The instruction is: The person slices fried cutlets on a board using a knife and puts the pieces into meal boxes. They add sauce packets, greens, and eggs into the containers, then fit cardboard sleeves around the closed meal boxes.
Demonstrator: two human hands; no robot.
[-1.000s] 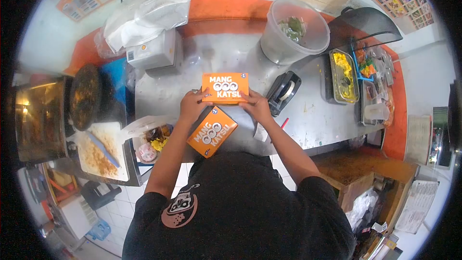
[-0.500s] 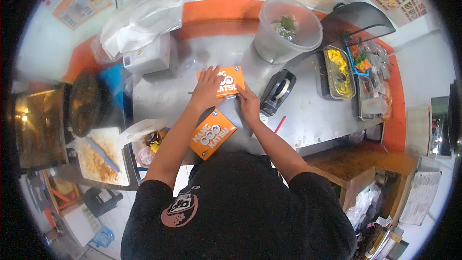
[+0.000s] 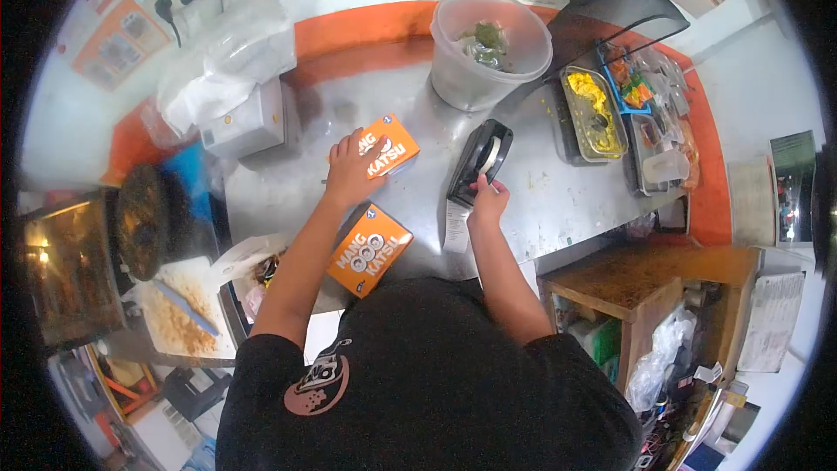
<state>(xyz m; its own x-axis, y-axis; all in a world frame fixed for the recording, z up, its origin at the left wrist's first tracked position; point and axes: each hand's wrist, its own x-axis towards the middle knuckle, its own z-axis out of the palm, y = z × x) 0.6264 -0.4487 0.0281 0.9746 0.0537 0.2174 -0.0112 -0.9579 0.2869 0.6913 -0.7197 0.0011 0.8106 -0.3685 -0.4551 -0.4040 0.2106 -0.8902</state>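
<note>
My left hand lies with spread fingers on the upper orange printed food box, which sits closed on the metal counter. At the front end of a black tape dispenser, my right hand is closed in a pinch on the tape end, which its fingers mostly cover. The roll of tape shows in the dispenser. Nearer to me, a second orange box rests closed and turned at an angle, partly under my left forearm's side. A slip of printed paper lies between it and my right wrist.
Behind the boxes stands a clear plastic bucket with green contents. To the right is a tray of yellow food beside other containers. A white machine sits left; a cutting board with a knife lies lower left.
My right hand has left the upper box and moved right to the tape dispenser. My left hand stays on the box, which now sits more tilted in view. The camera view has shifted.
</note>
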